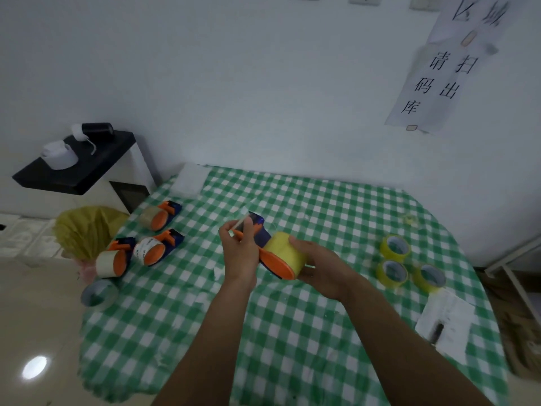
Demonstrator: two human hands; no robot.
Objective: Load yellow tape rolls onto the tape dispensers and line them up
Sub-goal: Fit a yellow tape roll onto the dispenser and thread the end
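Forearms out above the checked tabletop, my right hand curls round the yellow tape roll seated on the dispenser while my left hand pinches its front end; it seems light and rigid, best held by the roll's smooth sides.

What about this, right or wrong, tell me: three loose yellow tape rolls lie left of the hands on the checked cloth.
Wrong side. In the head view the three loose yellow tape rolls lie right of the hands, beyond the right hand, on the checked cloth.
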